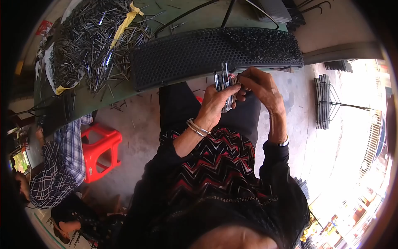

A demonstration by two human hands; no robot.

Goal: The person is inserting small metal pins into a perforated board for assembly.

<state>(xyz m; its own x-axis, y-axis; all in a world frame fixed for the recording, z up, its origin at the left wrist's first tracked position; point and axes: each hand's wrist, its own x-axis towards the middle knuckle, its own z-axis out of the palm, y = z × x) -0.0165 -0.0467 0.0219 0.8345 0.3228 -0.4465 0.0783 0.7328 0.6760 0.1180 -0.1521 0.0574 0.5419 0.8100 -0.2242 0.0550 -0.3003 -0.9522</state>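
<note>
My left hand [212, 108] is closed around a bundle of thin, shiny metal rods [224, 79], which stand roughly upright above my lap. Close beside it on the right, my right hand [263, 89] has its fingers pinched together at the bundle's side; what they hold, if anything, is too small to make out. Just beyond both hands lies a long black perforated rack [178, 58] with rows of round holes. Many small rod ends [271, 45] stick up from its right part, while the holes on its left side look bare.
A large heap of loose metal rods [89, 45] lies on the green table [108, 96] at the far left, with a yellow strip [124, 25] across it. A red plastic stool [103, 145] and people [70, 153] are at left. Another rack [322, 101] rests on the floor at right.
</note>
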